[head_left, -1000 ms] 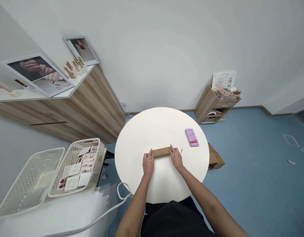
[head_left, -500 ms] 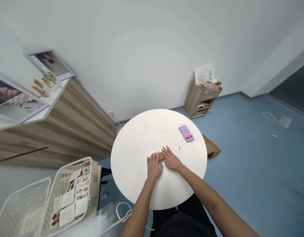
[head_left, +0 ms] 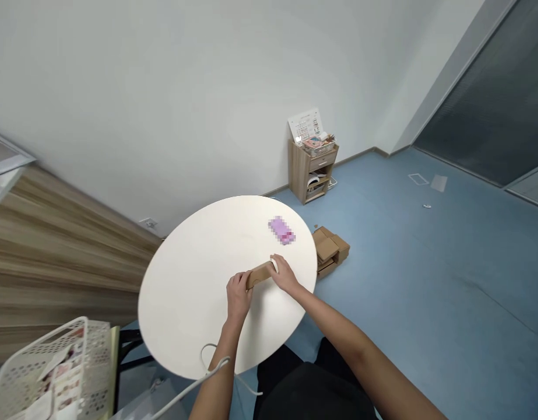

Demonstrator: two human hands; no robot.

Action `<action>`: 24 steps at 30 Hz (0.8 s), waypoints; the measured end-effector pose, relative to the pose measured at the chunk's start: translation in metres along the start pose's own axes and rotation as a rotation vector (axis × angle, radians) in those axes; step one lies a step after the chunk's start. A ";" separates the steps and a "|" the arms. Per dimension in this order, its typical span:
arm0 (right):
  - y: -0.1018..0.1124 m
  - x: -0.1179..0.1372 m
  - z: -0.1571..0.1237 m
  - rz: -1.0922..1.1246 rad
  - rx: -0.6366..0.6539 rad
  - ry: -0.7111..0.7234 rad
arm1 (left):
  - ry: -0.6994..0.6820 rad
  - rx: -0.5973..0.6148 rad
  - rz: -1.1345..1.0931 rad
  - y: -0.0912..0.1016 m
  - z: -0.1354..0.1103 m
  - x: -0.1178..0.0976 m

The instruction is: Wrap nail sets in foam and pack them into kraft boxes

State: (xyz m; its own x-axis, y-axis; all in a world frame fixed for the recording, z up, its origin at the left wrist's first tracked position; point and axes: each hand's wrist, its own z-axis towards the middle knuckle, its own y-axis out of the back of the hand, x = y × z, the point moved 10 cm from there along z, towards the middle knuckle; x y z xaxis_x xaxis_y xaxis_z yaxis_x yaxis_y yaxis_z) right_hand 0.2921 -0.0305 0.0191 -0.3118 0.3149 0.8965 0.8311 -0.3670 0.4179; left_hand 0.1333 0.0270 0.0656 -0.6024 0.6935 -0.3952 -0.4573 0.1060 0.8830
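Observation:
A small, narrow brown cardboard box [head_left: 260, 275] is held between my two hands over the white round table [head_left: 185, 280]. My left hand [head_left: 238, 298] is closed round the box's left end. At its right end, my right hand [head_left: 284, 275] grips with bent fingers. A small white piece [head_left: 274, 265] shows at the right fingers; I cannot tell whether it belongs to the box. Farther back on the table lies a purple, blurred-out flat object [head_left: 281, 230], apart from both hands.
Flattened and folded cardboard boxes [head_left: 327, 248] lie beside the table's right edge. A small wooden cabinet [head_left: 299, 172] stands by the wall. At lower left are a white plastic basket [head_left: 96, 350] with cards in it and a white cable [head_left: 185, 391].
My hands have lifted and tilted the box off the tabletop, moving their grip to its ends. The view has turned right, so the table and cabinet appear farther left.

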 end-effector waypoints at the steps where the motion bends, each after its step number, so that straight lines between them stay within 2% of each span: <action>1: 0.031 -0.020 -0.003 0.087 -0.031 -0.109 | -0.054 -0.043 0.003 -0.004 0.005 -0.033; 3: 0.085 -0.064 -0.016 0.272 0.016 -0.326 | -0.168 -0.100 0.001 -0.023 0.012 -0.102; 5: 0.143 -0.102 -0.032 0.402 0.011 -0.435 | -0.255 -0.113 -0.018 -0.051 0.017 -0.168; 7: 0.195 -0.139 -0.051 0.488 -0.025 -0.518 | -0.298 -0.084 -0.059 -0.083 0.018 -0.222; 10: 0.252 -0.185 -0.071 0.590 -0.063 -0.548 | -0.282 -0.003 -0.145 -0.126 0.016 -0.280; 12: 0.280 -0.212 -0.077 0.612 -0.093 -0.561 | -0.220 0.059 -0.219 -0.152 0.013 -0.302; 15: 0.312 -0.249 -0.071 0.591 -0.150 -0.567 | -0.029 0.164 -0.380 -0.194 0.011 -0.308; 20: 0.347 -0.283 -0.025 0.459 -0.234 -0.419 | 0.525 0.376 -0.827 -0.283 0.019 -0.268; 22: 0.349 -0.289 0.003 0.417 -0.228 -0.354 | 0.723 0.371 -0.959 -0.311 0.031 -0.251; 24: 0.347 -0.296 0.034 0.378 -0.212 -0.324 | 0.831 0.323 -1.011 -0.333 0.052 -0.237</action>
State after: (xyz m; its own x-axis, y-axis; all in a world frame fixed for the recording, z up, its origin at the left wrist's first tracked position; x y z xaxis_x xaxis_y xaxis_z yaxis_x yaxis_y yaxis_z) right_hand 0.6885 -0.2208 -0.1064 0.1771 0.3679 0.9129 0.7360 -0.6653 0.1253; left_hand 0.4619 -0.1357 -0.1216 -0.3627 -0.4094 -0.8372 -0.8293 0.5517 0.0895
